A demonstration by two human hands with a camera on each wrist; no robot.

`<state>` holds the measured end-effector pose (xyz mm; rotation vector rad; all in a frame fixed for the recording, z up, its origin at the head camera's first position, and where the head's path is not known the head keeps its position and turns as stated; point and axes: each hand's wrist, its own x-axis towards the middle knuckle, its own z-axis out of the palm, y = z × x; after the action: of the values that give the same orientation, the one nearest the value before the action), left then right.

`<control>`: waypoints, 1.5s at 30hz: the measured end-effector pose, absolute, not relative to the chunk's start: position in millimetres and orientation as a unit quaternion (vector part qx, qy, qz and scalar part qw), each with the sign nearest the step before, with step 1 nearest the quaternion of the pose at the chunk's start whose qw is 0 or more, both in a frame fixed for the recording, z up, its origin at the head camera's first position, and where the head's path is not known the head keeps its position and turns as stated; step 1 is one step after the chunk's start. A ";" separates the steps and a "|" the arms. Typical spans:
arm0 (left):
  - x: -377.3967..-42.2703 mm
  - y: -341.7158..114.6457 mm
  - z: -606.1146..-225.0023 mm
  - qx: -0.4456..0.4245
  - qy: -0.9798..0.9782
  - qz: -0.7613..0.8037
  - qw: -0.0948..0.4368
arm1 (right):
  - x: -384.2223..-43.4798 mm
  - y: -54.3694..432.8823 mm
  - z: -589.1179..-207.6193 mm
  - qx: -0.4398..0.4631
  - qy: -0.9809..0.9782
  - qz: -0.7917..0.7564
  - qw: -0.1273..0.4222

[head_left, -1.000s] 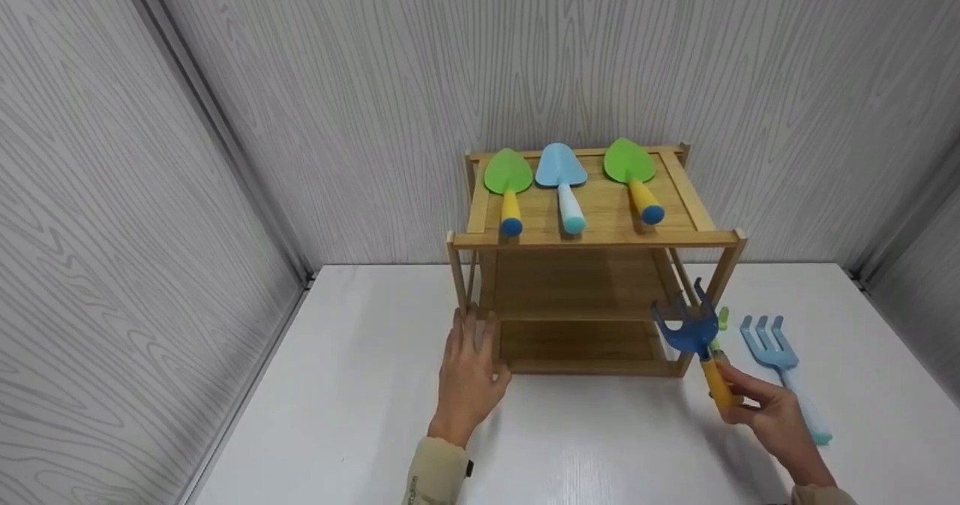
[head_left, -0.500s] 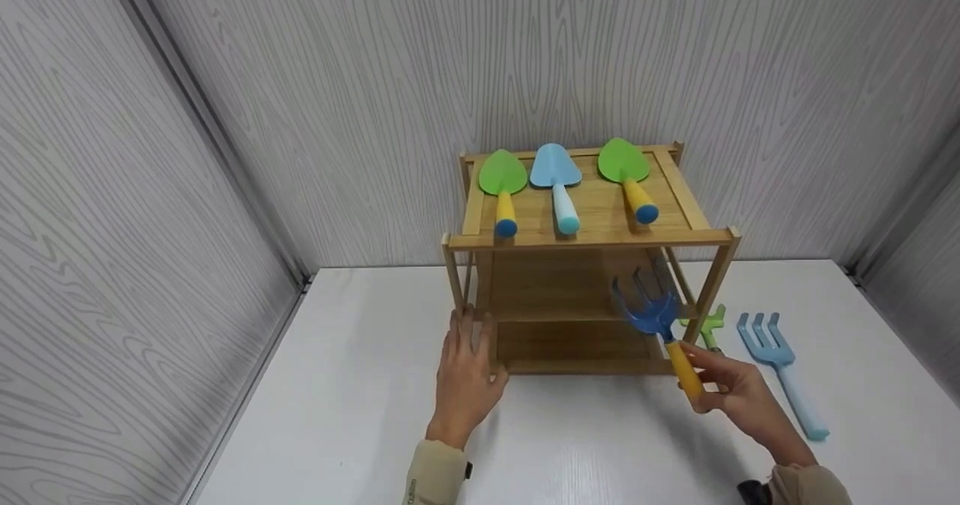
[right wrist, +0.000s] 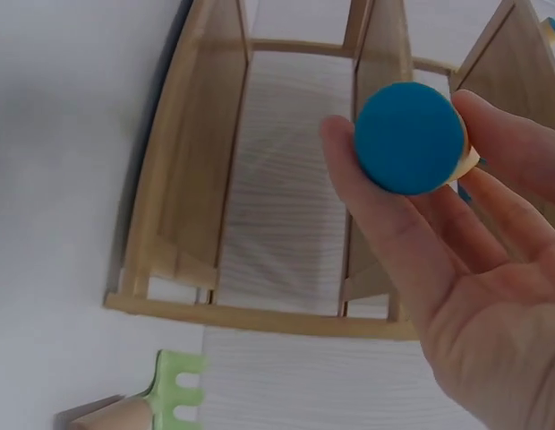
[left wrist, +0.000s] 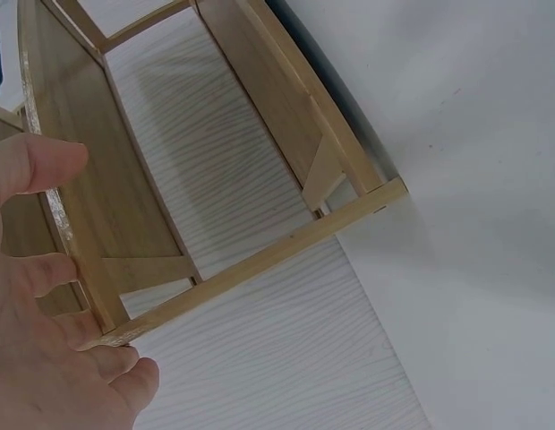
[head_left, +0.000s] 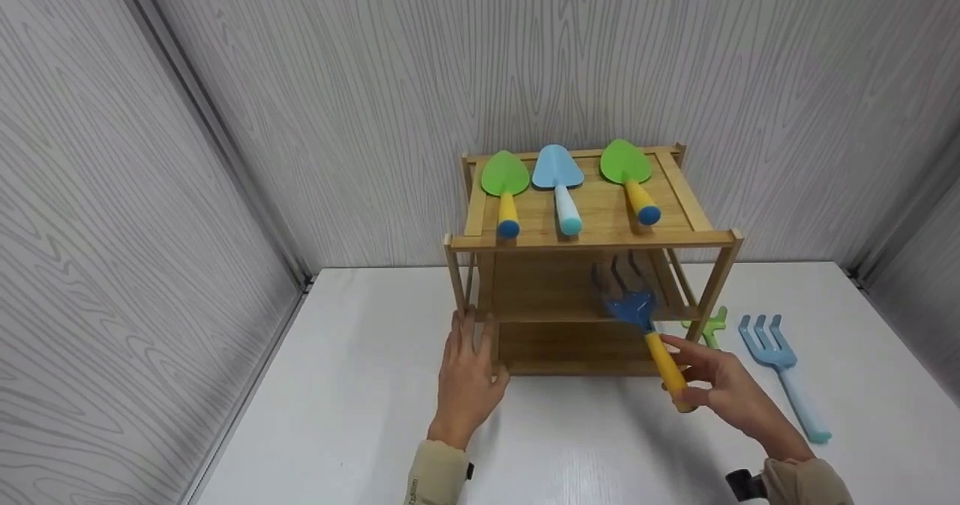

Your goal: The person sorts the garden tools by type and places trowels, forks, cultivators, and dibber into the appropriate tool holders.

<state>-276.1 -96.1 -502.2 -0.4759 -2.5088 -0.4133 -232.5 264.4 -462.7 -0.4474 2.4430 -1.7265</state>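
Note:
My right hand (head_left: 731, 396) pinches the yellow handle of a blue hand rake (head_left: 632, 308) between thumb and fingers. Its tines point into the gap between the top and middle boards of a wooden rack (head_left: 585, 241); whether they touch wood I cannot tell. In the right wrist view the rake handle's blue end cap (right wrist: 407, 139) faces the camera. At the rack's lower front left corner, my left hand (head_left: 466, 385) rests with fingers extended against the frame. The left wrist view has its thumb (left wrist: 58, 164) beside a board edge.
On the top board lie two green trowels (head_left: 505, 173) with yellow handles and a light blue trowel (head_left: 557, 167) between them. Right of the rack, a light blue hand rake (head_left: 772, 351) and a partly hidden green rake (head_left: 716, 325) lie on the white table (head_left: 360, 385).
My right hand has carried the blue hand rake leftward, from beside the rack's right post to the front of its middle opening. The left hand stays at the corner.

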 end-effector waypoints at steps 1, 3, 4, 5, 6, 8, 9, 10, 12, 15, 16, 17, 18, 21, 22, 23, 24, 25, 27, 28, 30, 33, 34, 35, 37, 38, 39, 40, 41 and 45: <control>-276.2 -96.4 -502.4 -0.178 -0.932 -0.153 0.276 | -232.7 262.7 -460.4 -0.150 0.803 -0.574 0.064; -276.7 -97.2 -503.2 -0.181 -0.929 -0.156 0.284 | -234.2 258.6 -456.3 -0.157 0.796 -0.580 0.072; -277.0 -97.5 -503.7 -0.182 -0.927 -0.158 0.287 | -235.2 256.4 -454.3 -0.160 0.793 -0.583 0.075; -277.2 -97.8 -504.0 -0.184 -0.925 -0.160 0.291 | -236.4 254.1 -452.2 -0.165 0.791 -0.584 0.075; -277.5 -98.0 -504.3 -0.185 -0.923 -0.162 0.295 | -237.7 251.9 -450.5 -0.173 0.788 -0.586 0.074; -278.2 -98.1 -504.9 -0.189 -0.920 -0.164 0.302 | -240.3 247.5 -447.2 -0.184 0.785 -0.587 0.072; -278.4 -98.0 -505.3 -0.191 -0.919 -0.165 0.304 | -241.5 245.4 -445.6 -0.187 0.785 -0.586 0.072; -278.6 -97.7 -505.4 -0.193 -0.918 -0.164 0.305 | -242.6 243.3 -444.2 -0.184 0.785 -0.587 0.073; -278.8 -97.2 -505.4 -0.196 -0.918 -0.163 0.306 | -244.8 239.4 -441.4 -0.180 0.784 -0.589 0.078; -278.7 -97.0 -505.1 -0.194 -0.920 -0.159 0.300 | -248.5 233.6 -438.0 -0.175 0.784 -0.590 0.085; -278.7 -96.9 -504.9 -0.193 -0.921 -0.159 0.298 | -250.2 231.8 -437.3 -0.175 0.783 -0.590 0.087; -278.5 -97.1 -504.7 -0.192 -0.922 -0.158 0.296 | -251.9 230.3 -436.5 -0.176 0.784 -0.589 0.089; -278.5 -97.1 -504.5 -0.191 -0.923 -0.158 0.295 | -253.5 228.8 -435.8 -0.174 0.786 -0.586 0.092; -278.6 -96.9 -504.4 -0.193 -0.921 -0.161 0.297 | -258.0 225.9 -434.0 -0.166 0.794 -0.577 0.092; -278.4 -96.7 -504.2 -0.195 -0.920 -0.163 0.298 | -259.3 225.3 -433.7 -0.165 0.797 -0.573 0.091; -278.5 -96.4 -504.2 -0.197 -0.919 -0.164 0.299 | -260.2 224.5 -433.1 -0.163 0.801 -0.569 0.088; -278.5 -96.1 -504.1 -0.198 -0.918 -0.165 0.300 | -261.2 223.8 -432.7 -0.163 0.803 -0.567 0.086; -278.6 -95.9 -504.2 -0.199 -0.918 -0.166 0.301 | -262.1 223.0 -432.3 -0.165 0.804 -0.565 0.082; -278.1 -95.9 -504.0 -0.199 -0.918 -0.169 0.300 | -263.6 221.2 -431.6 -0.169 0.804 -0.565 0.081; -277.9 -96.1 -504.2 -0.198 -0.918 -0.169 0.299 | -264.5 220.3 -431.2 -0.173 0.803 -0.564 0.081; -277.9 -96.4 -504.5 -0.195 -0.919 -0.170 0.296 | -266.3 218.5 -430.3 -0.179 0.800 -0.566 0.082; -277.7 -96.7 -504.8 -0.192 -0.922 -0.172 0.289 | -269.5 216.4 -428.6 -0.180 0.795 -0.573 0.083; -277.7 -96.7 -504.7 -0.192 -0.922 -0.174 0.286 | -270.8 215.8 -428.3 -0.181 0.792 -0.577 0.084; -277.7 -96.7 -504.6 -0.191 -0.923 -0.176 0.284 | -272.2 215.2 -428.1 -0.179 0.787 -0.584 0.087; -277.6 -96.6 -504.5 -0.191 -0.923 -0.179 0.281 | -274.9 214.2 -427.7 -0.175 0.782 -0.591 0.092; -277.4 -96.6 -504.5 -0.190 -0.924 -0.180 0.280 | -276.4 213.6 -427.5 -0.175 0.777 -0.597 0.096; -277.3 -96.5 -504.5 -0.190 -0.923 -0.181 0.280 | -277.8 212.9 -427.5 -0.178 0.775 -0.599 0.097; -277.1 -96.3 -504.3 -0.189 -0.924 -0.180 0.280 | -279.2 212.2 -427.3 -0.179 0.773 -0.600 0.101; -277.2 -96.2 -504.5 -0.189 -0.924 -0.179 0.281 | -280.5 211.3 -427.0 -0.180 0.773 -0.600 0.104; -277.2 -95.7 -504.5 -0.186 -0.923 -0.178 0.285 | -284.0 206.9 -424.5 -0.180 0.765 -0.607 0.115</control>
<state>-277.2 -95.7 -504.5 -0.4976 -2.4700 -0.4775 -284.0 206.9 -424.5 -0.5283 2.2425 -1.7783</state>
